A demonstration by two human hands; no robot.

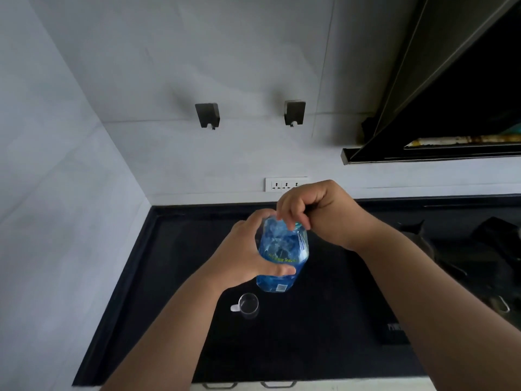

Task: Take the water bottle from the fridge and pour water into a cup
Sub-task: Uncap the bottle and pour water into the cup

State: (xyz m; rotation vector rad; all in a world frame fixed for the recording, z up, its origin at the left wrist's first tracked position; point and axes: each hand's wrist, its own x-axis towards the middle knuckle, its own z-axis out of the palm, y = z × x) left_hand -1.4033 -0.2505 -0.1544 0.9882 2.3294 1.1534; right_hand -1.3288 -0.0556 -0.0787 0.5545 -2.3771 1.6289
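Observation:
A blue translucent water bottle (283,249) is held upright above the black countertop (174,277). My left hand (245,249) wraps around its body from the left, thumb across the front. My right hand (313,207) curls over the top of the bottle, fingers pinched around the cap, which is hidden beneath them. A small clear glass cup (248,304) with a white handle stands on the counter just below and left of the bottle's base.
A black gas stove (479,263) occupies the counter's right side, with a range hood (451,108) above it. A wall socket strip (284,184) and two metal hooks (208,115) are on the back wall. A white wall bounds the left.

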